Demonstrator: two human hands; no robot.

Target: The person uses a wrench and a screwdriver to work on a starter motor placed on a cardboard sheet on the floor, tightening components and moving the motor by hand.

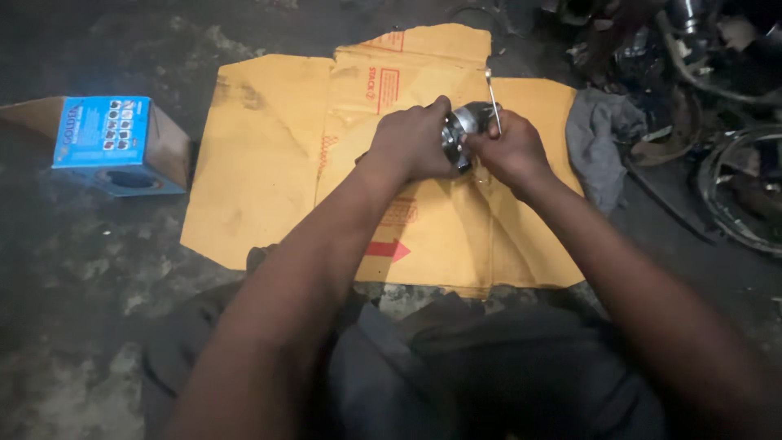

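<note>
Head view: left hand (pixel 411 140) wraps round a shiny round metal part (pixel 463 129), held just above flattened cardboard (pixel 269 155) on the floor. Right hand (pixel 509 151) grips the part's other side and pinches a thin metal tool (pixel 492 99), w/ its tip up. Part looks heavy, rigid, prob. slick; best gripped by the outer rim, both hands. Blue box (pixel 110 138) well apart at left; grey rag (pixel 599 143) near at right.

Both hands hide most of the round metal part (pixel 463 129).
</note>
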